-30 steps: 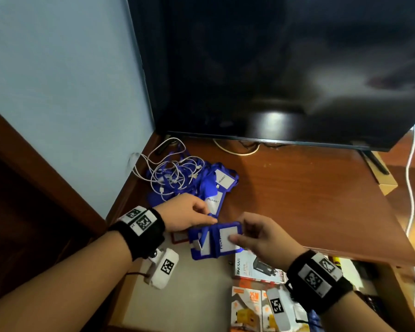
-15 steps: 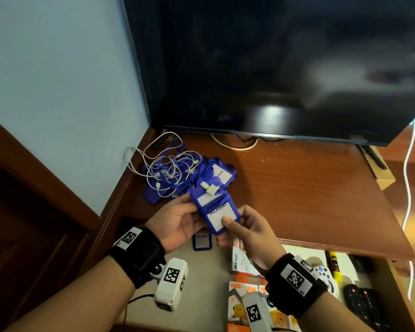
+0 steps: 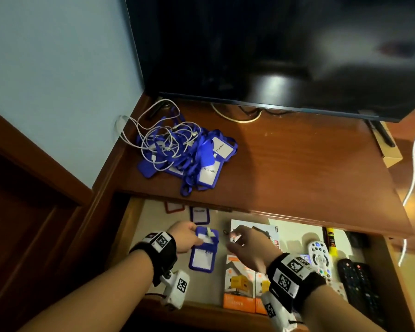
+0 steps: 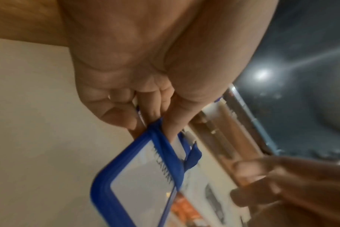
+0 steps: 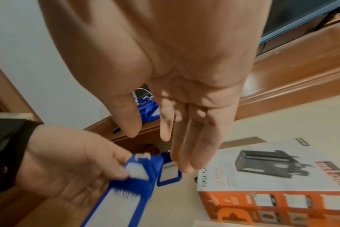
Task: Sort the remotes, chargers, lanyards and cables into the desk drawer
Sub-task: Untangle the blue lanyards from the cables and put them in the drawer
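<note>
My left hand (image 3: 196,237) pinches the top edge of a blue badge holder (image 3: 203,254) with a white card, low over the left part of the open drawer (image 3: 139,219). In the left wrist view the thumb and fingers (image 4: 166,122) clamp its blue rim (image 4: 99,184). My right hand (image 3: 236,239) hovers just right of it with straight fingers (image 5: 184,153), holding nothing. A tangle of blue lanyards (image 3: 201,161) and white cables (image 3: 158,142) lies on the desk top (image 3: 297,164) at the back left.
In the drawer lie a second blue badge holder (image 3: 199,214), a red one (image 3: 174,207), a white charger box (image 3: 254,232), orange boxes (image 3: 237,283), a white remote (image 3: 318,256) and black remotes (image 3: 355,281). A dark TV (image 3: 273,49) stands behind.
Both hands came down from the desk edge into the drawer with the blue badge holder. The right hand has let go of it and opened; the left still pinches it.
</note>
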The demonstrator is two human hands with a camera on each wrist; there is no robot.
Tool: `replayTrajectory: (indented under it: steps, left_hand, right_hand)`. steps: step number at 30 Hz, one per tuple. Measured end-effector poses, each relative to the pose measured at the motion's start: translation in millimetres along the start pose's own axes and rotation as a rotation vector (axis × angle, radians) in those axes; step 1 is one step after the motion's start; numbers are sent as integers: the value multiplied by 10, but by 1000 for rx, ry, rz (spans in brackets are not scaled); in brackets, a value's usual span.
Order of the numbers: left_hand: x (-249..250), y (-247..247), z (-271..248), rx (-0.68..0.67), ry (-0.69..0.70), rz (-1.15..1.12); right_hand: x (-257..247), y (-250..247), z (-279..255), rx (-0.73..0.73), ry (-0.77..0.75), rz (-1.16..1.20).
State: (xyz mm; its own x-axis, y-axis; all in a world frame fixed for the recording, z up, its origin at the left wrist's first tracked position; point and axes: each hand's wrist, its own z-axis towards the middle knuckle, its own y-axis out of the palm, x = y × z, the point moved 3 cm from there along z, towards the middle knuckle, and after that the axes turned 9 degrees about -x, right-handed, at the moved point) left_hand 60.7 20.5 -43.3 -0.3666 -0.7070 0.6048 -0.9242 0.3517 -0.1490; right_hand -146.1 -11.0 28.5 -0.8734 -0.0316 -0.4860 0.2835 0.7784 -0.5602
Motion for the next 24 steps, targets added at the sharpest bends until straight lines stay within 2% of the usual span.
replayTrajectory:
  steps: [5, 12, 16, 19, 24]
  left_hand:
    - [-197, 301, 213, -72, -195, 343]
    - [-295, 592, 348, -163, -320, 452]
    - [-366, 655, 435, -176, -337, 561]
    - [-462, 711, 551, -140, -322, 642]
    - [-250, 733, 387, -102, -273, 686]
  right_hand:
    - [145, -50, 30, 34, 0, -7]
    - [-14, -411, 187, 177, -161, -93]
    - [-161, -640, 342, 211, -231, -141]
    - [-249, -759, 512, 182, -213, -165]
    - [-398, -897, 832, 174, -193, -195]
